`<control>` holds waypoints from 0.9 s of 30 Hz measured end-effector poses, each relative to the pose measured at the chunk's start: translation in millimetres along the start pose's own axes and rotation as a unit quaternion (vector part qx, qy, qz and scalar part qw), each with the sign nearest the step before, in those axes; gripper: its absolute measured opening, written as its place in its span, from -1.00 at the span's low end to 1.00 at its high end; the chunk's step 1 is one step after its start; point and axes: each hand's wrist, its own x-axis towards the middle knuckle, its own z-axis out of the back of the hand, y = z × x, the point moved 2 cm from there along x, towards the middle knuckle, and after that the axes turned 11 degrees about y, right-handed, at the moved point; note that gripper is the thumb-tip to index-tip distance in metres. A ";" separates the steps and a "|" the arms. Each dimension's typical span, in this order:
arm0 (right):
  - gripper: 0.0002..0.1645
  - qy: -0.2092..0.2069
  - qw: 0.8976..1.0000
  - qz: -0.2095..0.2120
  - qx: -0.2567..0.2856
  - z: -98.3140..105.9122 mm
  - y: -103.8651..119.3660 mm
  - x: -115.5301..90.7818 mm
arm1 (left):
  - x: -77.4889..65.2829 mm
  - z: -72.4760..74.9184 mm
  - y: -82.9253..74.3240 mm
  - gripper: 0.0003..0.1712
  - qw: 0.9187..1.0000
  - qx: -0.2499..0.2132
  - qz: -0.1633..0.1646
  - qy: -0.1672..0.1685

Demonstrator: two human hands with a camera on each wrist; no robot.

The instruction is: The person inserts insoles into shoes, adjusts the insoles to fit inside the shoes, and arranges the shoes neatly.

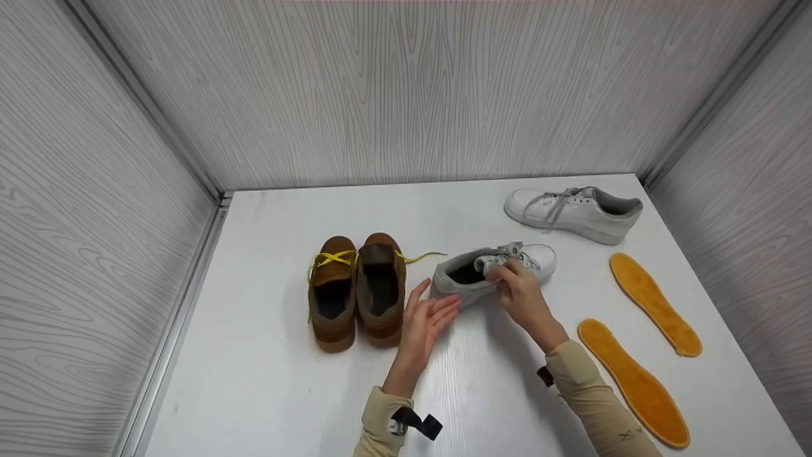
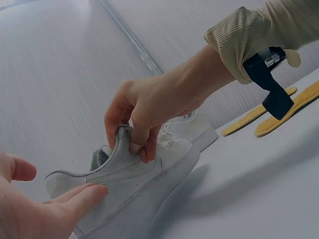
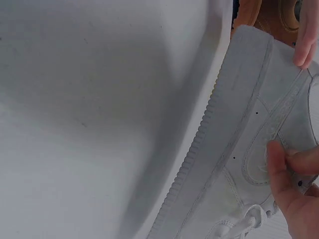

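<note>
My right grip (image 1: pixel 523 295) pinches the nearer white sneaker's (image 1: pixel 477 292) collar (image 2: pixel 117 150), seemingly to spread it; my left grip (image 1: pixel 423 319), straight-fingered, likely steadies its heel (image 1: pixel 442 281).

Your head view was bright and evenly lit, with a soft shadow beside your right sleeve (image 1: pixel 590 390) and a faint sheen on the table (image 1: pixel 254 304). Your left wrist view looked hazy and bluish, shadow spreading beside the shoe (image 2: pixel 134 194). Your right wrist view was dimmer, its shadows broad and blurry-edged.
</note>
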 end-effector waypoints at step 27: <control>-0.57 -0.063 0.984 0.117 0.118 13.8 36.0 -8.4 | -62.1 -22.9 18.0 -0.64 0.989 0.020 0.143 0.042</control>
